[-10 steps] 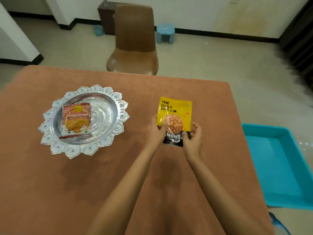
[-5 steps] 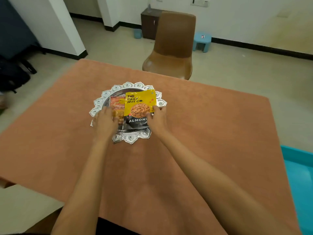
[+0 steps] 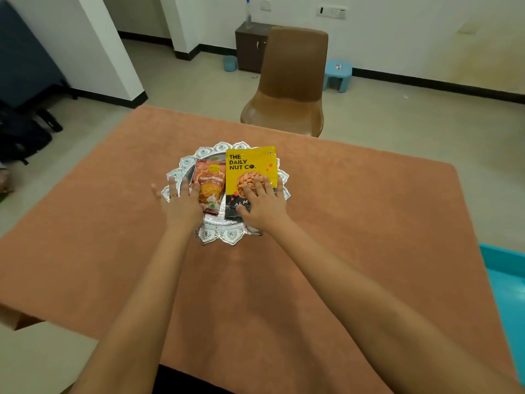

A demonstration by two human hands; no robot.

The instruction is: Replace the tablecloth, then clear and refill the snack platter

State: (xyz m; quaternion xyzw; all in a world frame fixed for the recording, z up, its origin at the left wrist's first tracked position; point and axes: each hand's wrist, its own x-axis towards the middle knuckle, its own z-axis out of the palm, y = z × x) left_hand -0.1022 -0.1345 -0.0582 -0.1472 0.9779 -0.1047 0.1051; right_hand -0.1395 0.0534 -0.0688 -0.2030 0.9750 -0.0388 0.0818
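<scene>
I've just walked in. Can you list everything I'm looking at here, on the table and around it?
tablecloth: one, orange-brown, covering the table
platter: one, silver, middle of the tablecloth
almond pouch: one, yellow and black, right side of the platter
snack packet: one, red-orange, left side of the platter
chair: one, brown, behind the table
stool: one, light blue, by the back wall
cabinet: one, dark brown, against the back wall
tub: one, turquoise, right edge of view
left hand: one, fingers straight, at the snack packet's left edge
right hand: one, fingers flat on the almond pouch
</scene>
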